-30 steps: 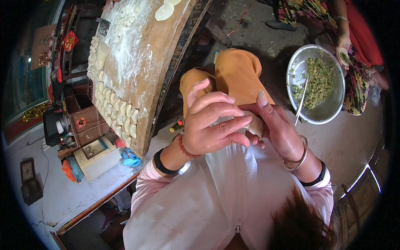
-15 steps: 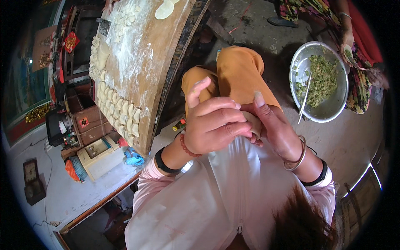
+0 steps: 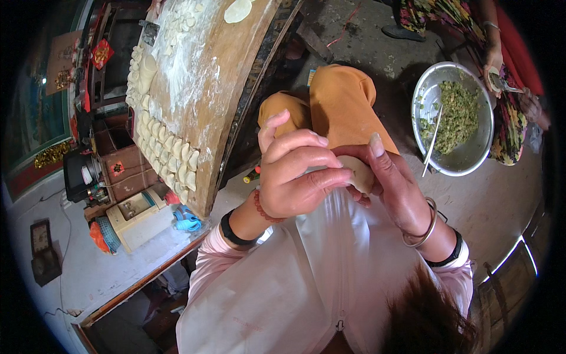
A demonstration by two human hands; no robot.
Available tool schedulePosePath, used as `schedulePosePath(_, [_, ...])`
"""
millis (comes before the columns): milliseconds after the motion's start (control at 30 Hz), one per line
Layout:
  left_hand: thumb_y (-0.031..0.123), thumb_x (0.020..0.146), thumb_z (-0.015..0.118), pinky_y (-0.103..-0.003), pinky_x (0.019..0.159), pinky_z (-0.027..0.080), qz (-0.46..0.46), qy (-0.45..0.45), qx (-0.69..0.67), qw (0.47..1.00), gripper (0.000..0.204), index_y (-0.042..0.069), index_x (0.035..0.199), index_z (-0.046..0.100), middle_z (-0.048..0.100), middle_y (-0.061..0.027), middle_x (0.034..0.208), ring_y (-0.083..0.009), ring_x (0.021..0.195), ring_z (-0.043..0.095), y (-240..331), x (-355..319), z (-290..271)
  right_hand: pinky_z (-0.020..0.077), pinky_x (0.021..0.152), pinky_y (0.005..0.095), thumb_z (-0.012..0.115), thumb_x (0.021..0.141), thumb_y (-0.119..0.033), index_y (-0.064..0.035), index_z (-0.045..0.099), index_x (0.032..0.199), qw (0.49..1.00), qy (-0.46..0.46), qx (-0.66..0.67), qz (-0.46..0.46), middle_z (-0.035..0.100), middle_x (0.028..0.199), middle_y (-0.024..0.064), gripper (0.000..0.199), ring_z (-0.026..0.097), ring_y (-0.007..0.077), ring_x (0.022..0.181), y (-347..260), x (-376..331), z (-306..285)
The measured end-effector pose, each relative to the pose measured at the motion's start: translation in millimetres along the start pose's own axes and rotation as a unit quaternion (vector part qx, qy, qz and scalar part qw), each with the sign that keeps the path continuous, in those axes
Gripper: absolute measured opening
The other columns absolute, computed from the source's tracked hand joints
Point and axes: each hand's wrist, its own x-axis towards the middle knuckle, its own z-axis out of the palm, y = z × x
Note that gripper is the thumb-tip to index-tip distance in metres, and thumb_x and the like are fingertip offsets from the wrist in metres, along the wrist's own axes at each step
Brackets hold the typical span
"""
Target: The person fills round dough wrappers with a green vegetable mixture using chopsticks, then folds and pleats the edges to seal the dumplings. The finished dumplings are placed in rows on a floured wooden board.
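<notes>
Left hand [image 3: 295, 177]: curled over the dumpling [image 3: 361, 174], fingers folded across its top edge, thumb tucked underneath; closed on the dough.
Right hand [image 3: 392, 186]: cupped beneath and behind the dumpling, forefinger raised along its far side; also closed on it.
Dumpling: pale dough, mostly hidden between both hands, held above the lap and the orange trousers [image 3: 345, 103].
Doing the pinch well: judging by the grip, the seam is being pressed shut; even pressure along the whole edge, with the filling kept off the rim, should seal it without tearing.
Metal bowl [image 3: 425, 88]: on the ground to the right, beyond the hands; holds chopped green filling heaped toward its far side, with a chopstick [image 3: 432, 141] leaning in it.
Wooden board [image 3: 227, 88]: floured, to the left; rows of finished dumplings [image 3: 171, 156] line its left edge, and a flat round wrapper [image 3: 238, 10] lies at its far end.
Another person's hand [image 3: 493, 62]: at the bowl's far rim, holding a wrapper; details too small to tell.
</notes>
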Motion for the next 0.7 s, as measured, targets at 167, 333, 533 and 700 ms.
schedulePosePath(167, [0.044,0.066,0.079,-0.051,0.11,0.028,0.009,0.012,0.032,0.999,0.028,0.022,0.084,0.076,0.066,0.0085,0.085,-0.0161,0.092,0.06,4.5,1.6,2.7,0.0401,0.056,0.0226,0.029,0.105,-0.055,0.0029,0.063,0.116,0.998,0.012,0.056,0.02,0.056,0.073,0.0017,0.068,0.049,0.0076,0.063,3.3,3.6,1.1])
schedulePosePath(333, [0.048,0.065,0.08,-0.051,0.109,0.028,-0.075,0.008,-0.007,0.997,0.035,0.021,0.087,0.076,0.067,0.0072,0.091,-0.0185,0.096,0.059,9.6,3.1,-1.6,0.0434,0.058,0.0238,0.03,0.105,-0.052,0.0025,0.062,0.116,0.994,0.0,0.106,0.006,0.061,0.082,0.0043,0.064,0.054,0.0097,0.068,1.3,4.2,-1.1])
schedulePosePath(533, [0.034,0.066,0.083,-0.05,0.109,0.027,-0.061,0.038,-0.01,0.997,0.026,0.021,0.087,0.077,0.066,0.0065,0.092,-0.0184,0.095,0.059,6.7,0.7,4.6,0.044,0.058,0.0241,0.03,0.106,-0.051,0.0032,0.059,0.119,0.995,0.003,0.098,0.007,0.06,0.088,0.0032,0.064,0.054,0.0098,0.071,2.3,5.8,0.6])
schedulePosePath(700, [0.02,0.072,0.078,-0.051,0.108,0.028,-0.057,0.065,0.015,0.996,0.01,0.022,0.081,0.072,0.066,0.0072,0.091,-0.0164,0.091,0.06,11.0,-3.9,14.7,0.0439,0.058,0.0232,0.029,0.106,-0.05,0.0024,0.059,0.118,0.993,-0.002,0.122,-0.002,0.059,0.086,0.002,0.062,0.054,0.0093,0.071,4.4,6.1,2.4])
